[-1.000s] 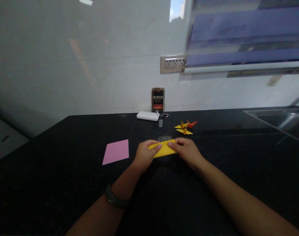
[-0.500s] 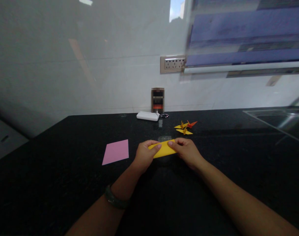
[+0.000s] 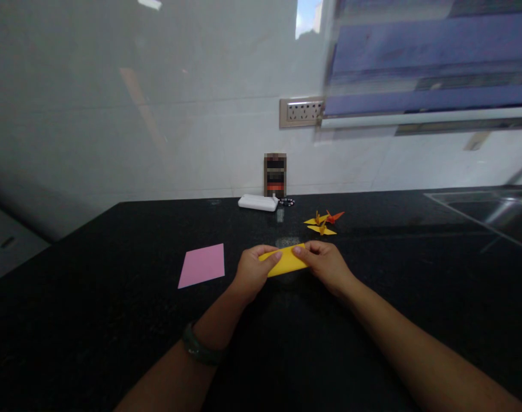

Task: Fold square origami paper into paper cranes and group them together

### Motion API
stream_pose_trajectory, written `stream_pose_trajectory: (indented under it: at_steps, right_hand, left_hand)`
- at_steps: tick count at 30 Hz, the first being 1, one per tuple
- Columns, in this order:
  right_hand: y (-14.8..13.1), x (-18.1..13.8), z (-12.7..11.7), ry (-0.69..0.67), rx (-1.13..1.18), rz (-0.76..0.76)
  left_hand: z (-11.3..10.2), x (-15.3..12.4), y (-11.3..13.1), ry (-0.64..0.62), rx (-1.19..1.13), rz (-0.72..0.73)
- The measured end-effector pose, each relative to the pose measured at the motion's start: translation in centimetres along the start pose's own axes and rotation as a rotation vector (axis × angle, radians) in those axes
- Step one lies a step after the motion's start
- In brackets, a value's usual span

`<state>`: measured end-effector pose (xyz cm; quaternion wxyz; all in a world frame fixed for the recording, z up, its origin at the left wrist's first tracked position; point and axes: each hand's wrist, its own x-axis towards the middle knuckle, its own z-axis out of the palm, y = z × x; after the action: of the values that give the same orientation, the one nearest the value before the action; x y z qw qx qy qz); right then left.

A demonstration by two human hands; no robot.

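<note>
A yellow sheet of paper (image 3: 288,262), folded into a rectangle, is held between my two hands just over the dark countertop. My left hand (image 3: 252,269) pinches its left end, thumb on top and fingers behind. At the right end my right hand (image 3: 329,263) grips it the same way, thumb pressed on the upper edge. To the left of my left hand lies a flat pink square of paper (image 3: 203,265). Beyond my right hand stand three small folded paper cranes: two yellow, such as the nearer yellow crane (image 3: 322,229), and one orange crane (image 3: 335,217).
Against the wall leans a phone-like object (image 3: 275,174), its face pixelated. In front of it sit a white power-bank-shaped block (image 3: 258,202) and a beaded strap (image 3: 287,202). A socket panel (image 3: 302,113) and a purple blind (image 3: 415,63) are on the wall. A glass-like panel (image 3: 496,214) lies at right.
</note>
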<state>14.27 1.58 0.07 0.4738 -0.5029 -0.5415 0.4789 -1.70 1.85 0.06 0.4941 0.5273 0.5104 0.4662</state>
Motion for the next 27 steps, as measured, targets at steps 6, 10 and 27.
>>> stream_pose_trajectory:
  at_steps: [6, 10, 27]
  right_hand:
    - [0.07, -0.01, 0.05, -0.003, 0.009, 0.000]
    - [-0.01, -0.02, 0.06, 0.009, -0.021, -0.003]
    - [-0.34, -0.25, 0.36, -0.044, 0.048, 0.030]
  left_hand:
    - [0.06, 0.00, 0.02, 0.014, 0.006, -0.007]
    - [-0.02, 0.07, -0.14, 0.013, 0.034, 0.028]
    - [-0.05, 0.02, 0.12, 0.034, 0.108, 0.049]
